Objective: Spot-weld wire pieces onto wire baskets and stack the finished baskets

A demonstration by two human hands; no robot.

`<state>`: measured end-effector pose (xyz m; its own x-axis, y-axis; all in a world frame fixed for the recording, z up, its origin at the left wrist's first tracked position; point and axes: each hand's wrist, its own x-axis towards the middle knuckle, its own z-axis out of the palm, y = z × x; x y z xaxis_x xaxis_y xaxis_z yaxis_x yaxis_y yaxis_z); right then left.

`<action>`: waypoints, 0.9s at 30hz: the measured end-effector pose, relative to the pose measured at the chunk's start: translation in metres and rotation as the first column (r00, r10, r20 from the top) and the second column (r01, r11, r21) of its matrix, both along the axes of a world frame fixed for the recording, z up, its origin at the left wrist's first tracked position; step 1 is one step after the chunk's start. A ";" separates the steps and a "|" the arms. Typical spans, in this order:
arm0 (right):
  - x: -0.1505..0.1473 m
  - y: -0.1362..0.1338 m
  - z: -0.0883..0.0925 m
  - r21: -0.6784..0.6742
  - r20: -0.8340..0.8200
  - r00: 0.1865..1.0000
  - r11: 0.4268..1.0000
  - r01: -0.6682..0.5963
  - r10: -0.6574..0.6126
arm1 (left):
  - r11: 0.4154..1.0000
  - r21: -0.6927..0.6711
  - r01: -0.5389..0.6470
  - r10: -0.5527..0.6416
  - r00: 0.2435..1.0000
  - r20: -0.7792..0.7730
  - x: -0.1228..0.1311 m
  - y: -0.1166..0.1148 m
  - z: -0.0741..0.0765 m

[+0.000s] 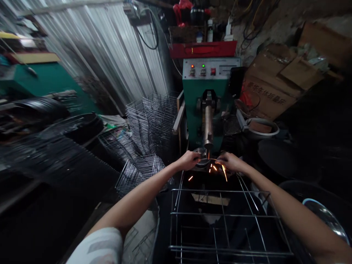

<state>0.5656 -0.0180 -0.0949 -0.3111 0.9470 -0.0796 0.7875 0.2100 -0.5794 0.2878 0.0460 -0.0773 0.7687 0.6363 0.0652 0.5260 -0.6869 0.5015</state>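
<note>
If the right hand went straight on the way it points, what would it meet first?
Probably the welding electrode, just beyond the sparks in front of the right hand, though depth here is hard to judge.

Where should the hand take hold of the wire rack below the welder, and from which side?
Take the near outer rail of the wire rack, coming from the near side, away from the sparks under the welder electrode. That straight rail spans the rack and looks unobstructed, so it should give a steady hold, while the left hand and right hand work at the far end.
</note>
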 end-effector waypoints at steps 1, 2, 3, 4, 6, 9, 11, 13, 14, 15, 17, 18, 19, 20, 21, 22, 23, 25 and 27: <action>0.001 0.001 0.000 -0.005 -0.005 1.000 1.000 -0.006 0.006 | 1.000 -0.011 0.000 0.001 1.000 0.007 -0.001 0.000 -0.001; 0.001 0.001 0.000 -0.008 -0.011 1.000 1.000 -0.011 0.011 | 1.000 -0.021 -0.001 0.002 1.000 0.015 -0.001 0.001 -0.001; 0.002 0.001 0.000 -0.008 -0.016 1.000 1.000 -0.014 0.014 | 1.000 -0.031 -0.004 0.005 1.000 0.023 -0.001 0.000 -0.001; 0.002 0.002 0.000 -0.004 -0.022 1.000 1.000 -0.013 0.013 | 0.999 -0.039 -0.010 0.012 0.999 0.031 -0.001 -0.001 -0.001; 0.001 0.001 -0.002 0.015 -0.036 0.999 1.000 -0.007 0.008 | 0.998 -0.056 -0.030 0.033 0.998 0.050 0.002 -0.003 -0.001; -0.002 -0.010 -0.005 0.051 -0.055 0.997 0.998 0.048 -0.045 | 0.992 -0.091 -0.082 0.090 0.992 0.087 0.005 -0.010 0.001; -0.005 -0.026 -0.008 0.070 -0.094 0.989 0.990 0.123 -0.116 | 0.983 -0.133 -0.130 0.146 0.981 0.123 0.000 -0.015 0.003; -0.007 -0.048 -0.009 0.084 -0.171 0.969 0.977 0.194 -0.177 | 0.962 -0.196 -0.192 0.226 0.959 0.171 -0.016 -0.023 0.004; -0.008 -0.062 -0.008 0.097 -0.209 0.956 0.969 0.228 -0.205 | 0.945 -0.237 -0.227 0.275 0.942 0.194 -0.030 -0.031 0.003; -0.007 -0.075 -0.007 0.116 -0.241 0.942 0.956 0.269 -0.236 | 0.922 -0.283 -0.263 0.327 0.921 0.211 -0.047 -0.042 0.001; -0.004 -0.101 -0.001 0.153 -0.284 0.906 0.918 0.365 -0.313 | 0.862 -0.400 -0.312 0.418 0.884 0.210 -0.085 -0.076 -0.006; -0.002 -0.112 0.002 0.157 -0.305 0.884 0.896 0.414 -0.355 | 0.822 -0.472 -0.317 0.444 0.876 0.186 -0.104 -0.099 -0.012; 0.000 -0.123 0.005 0.148 -0.331 0.858 0.876 0.459 -0.393 | 0.776 -0.555 -0.299 0.448 0.881 0.152 -0.120 -0.125 -0.019; 0.003 -0.132 0.007 0.129 -0.361 0.828 0.857 0.499 -0.429 | 0.723 -0.638 -0.264 0.431 0.894 0.119 -0.134 -0.152 -0.028; 0.004 -0.141 0.009 0.109 -0.390 0.795 0.834 0.541 -0.465 | 0.667 -0.714 -0.215 0.397 0.913 0.095 -0.143 -0.180 -0.039; 0.006 -0.148 0.010 0.088 -0.416 0.759 0.809 0.582 -0.500 | 0.612 -0.772 -0.173 0.371 0.925 0.087 -0.147 -0.206 -0.052; 0.006 -0.156 0.011 0.074 -0.435 0.725 0.781 0.620 -0.534 | 0.529 -0.842 -0.106 0.360 0.926 0.110 -0.146 -0.230 -0.065; 0.007 -0.171 0.013 0.074 -0.453 0.661 0.714 0.696 -0.598 | 0.283 -0.946 0.157 0.436 0.858 0.273 -0.131 -0.263 -0.091; 0.009 -0.187 0.016 0.108 -0.462 0.585 0.613 0.783 -0.666 | 0.163 -0.911 0.380 0.569 0.718 0.401 -0.109 -0.276 -0.110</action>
<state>0.5744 -0.2049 -0.0792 0.5424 0.8215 0.1759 0.5027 -0.1496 -0.8514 0.1786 -0.2295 -0.1873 0.7555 0.5933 -0.2778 -0.1756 0.5919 0.7866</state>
